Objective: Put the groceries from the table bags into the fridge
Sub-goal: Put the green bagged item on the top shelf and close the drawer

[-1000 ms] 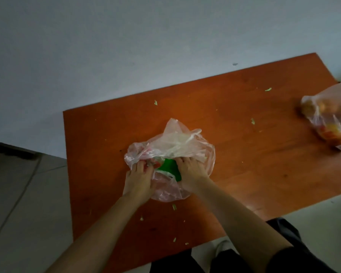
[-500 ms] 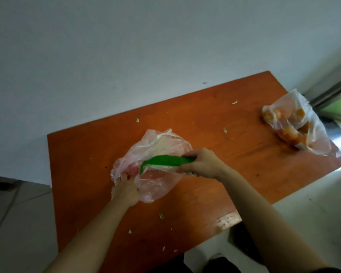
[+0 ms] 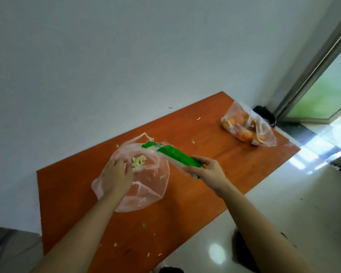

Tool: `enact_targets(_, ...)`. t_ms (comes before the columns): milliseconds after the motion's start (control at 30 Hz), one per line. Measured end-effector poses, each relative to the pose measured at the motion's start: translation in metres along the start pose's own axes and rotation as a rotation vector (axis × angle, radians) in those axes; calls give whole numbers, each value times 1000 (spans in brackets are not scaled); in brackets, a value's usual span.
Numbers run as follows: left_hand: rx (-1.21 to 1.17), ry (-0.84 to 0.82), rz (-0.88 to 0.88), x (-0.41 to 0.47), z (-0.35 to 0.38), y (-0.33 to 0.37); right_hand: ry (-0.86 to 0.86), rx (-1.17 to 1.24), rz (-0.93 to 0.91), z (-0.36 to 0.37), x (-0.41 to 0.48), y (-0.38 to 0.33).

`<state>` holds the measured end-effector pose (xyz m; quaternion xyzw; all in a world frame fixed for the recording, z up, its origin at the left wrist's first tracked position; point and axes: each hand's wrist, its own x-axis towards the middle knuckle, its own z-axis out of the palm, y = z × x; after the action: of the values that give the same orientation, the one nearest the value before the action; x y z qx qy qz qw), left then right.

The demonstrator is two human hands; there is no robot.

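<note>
Well, nearest me a few pale green scraps (image 3: 115, 244) lie along the near edge of the table (image 3: 67, 194) — nothing to mind. Beyond them my left hand (image 3: 116, 177) lies on the pink plastic bag (image 3: 148, 190), mid-table toward the left edge. As far as I can see its fingers are laid forward and fairly flat, pressing the film down rather than pinching it. My right hand (image 3: 208, 170) is just right of the bag, fingers and thumb wrapped round the near end of the long green vegetable (image 3: 175, 155). The vegetable slants away from me with its far tip at the bag's mouth, loose plastic clinging to it. To draw it out well, I judge I should hold the bag down firmly with the left palm and pull along the vegetable's own length — not sideways. The tip should clear the handles before I turn for the fridge, which is out of sight. Toward the far right corner sits a second bag (image 3: 248, 127) of orange fruit, well apart.
</note>
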<state>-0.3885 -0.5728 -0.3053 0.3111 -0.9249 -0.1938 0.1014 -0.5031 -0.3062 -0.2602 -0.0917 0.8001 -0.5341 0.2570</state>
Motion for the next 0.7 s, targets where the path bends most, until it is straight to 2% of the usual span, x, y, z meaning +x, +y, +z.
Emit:
enact_targets(167, -520, 19, 112, -48, -23, 136, 196, 29, -174, -76, -88, 23)
enact_targets(233, -607, -37, 145, -90, -22, 199, 290, 48, -231, -114, -136, 40)
enact_targets(333, -784, -155, 332, -159, -17, 289, 482, -20, -280, -174, -213, 70)
enact_targets(533, -947, -405, 687, -306, 2, 466, 832, -122, -289, -302, -372, 133)
enact_targets(700, -1015, -658, 926, -419, 33, 607, 1067, -64, -216, -407, -491, 186)
